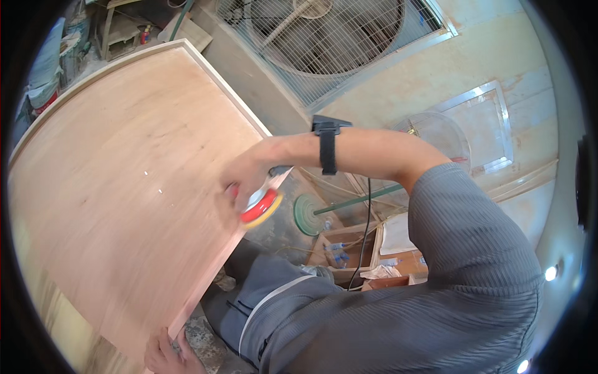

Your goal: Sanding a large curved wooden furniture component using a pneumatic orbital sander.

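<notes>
A large wooden panel point(124, 143) with a raised lip along its far edges fills the left side. My right hand point(249, 171) is wrapped round the top of a round orbital sander point(261, 207) with a red body and a yellow pad edge. The sander is tilted at the panel's right edge; whether its pad touches the wood cannot be made out. Down at the panel's near corner, my left hand point(171, 354) grips the edge, its fingers over the top. A black strap with a small dark device point(328, 143) circles my right wrist.
Behind the panel is a big fan point(324, 31) with a wire guard. To the right stand a round green base with a pole point(306, 215) and a wooden box point(339, 249) holding plastic bottles. A black cable point(366, 230) hangs there. Buckets point(43, 93) stand far left.
</notes>
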The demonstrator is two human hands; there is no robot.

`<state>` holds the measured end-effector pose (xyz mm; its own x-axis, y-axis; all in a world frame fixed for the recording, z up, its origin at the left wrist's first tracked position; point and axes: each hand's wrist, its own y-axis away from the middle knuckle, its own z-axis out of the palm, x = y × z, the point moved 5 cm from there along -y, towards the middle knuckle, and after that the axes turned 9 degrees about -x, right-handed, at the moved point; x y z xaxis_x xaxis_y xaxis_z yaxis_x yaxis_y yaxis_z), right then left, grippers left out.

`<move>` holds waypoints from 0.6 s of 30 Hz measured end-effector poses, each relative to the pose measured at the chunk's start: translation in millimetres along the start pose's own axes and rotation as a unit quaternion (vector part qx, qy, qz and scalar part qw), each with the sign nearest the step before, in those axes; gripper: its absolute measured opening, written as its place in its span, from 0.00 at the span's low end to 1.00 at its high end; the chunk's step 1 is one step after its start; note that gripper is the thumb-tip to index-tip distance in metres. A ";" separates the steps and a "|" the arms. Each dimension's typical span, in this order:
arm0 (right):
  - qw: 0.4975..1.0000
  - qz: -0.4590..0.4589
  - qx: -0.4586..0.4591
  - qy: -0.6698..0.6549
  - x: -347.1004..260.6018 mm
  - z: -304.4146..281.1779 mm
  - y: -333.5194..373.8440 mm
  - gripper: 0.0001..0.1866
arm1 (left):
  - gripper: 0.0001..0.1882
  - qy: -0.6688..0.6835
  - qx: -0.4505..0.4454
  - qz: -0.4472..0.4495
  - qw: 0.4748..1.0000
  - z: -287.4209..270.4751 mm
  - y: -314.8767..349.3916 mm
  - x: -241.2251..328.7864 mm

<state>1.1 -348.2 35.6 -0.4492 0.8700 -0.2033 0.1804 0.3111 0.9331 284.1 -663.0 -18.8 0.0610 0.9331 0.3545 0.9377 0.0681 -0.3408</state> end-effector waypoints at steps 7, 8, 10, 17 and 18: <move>0.993 0.112 -0.027 -0.027 32.7 4.6 16.3 0.18 | 0.17 -0.014 -0.003 -0.016 1.000 11.4 15.7 -3.2; 0.998 0.064 -0.016 -0.013 11.2 3.5 8.2 0.19 | 0.19 -0.003 -0.033 -0.038 0.999 20.9 26.5 -11.7; 1.000 0.007 -0.007 0.003 -45.8 2.8 -8.7 0.20 | 0.20 0.003 -0.026 -0.031 0.999 14.8 25.6 -7.3; 0.997 0.002 -0.054 0.054 -54.0 -3.3 -17.8 0.26 | 0.21 0.010 -0.057 -0.093 0.994 -10.8 43.8 -54.0; 0.996 0.050 -0.057 0.043 -25.5 -0.6 -23.3 0.28 | 0.21 0.007 -0.053 -0.093 0.994 -14.7 46.3 -56.0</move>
<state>7.8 -377.9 19.2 -0.5085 0.8567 -0.0868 0.1294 0.1757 0.9759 329.1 -717.3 -41.6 -0.1128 0.9024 0.4159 0.9637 0.2013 -0.1752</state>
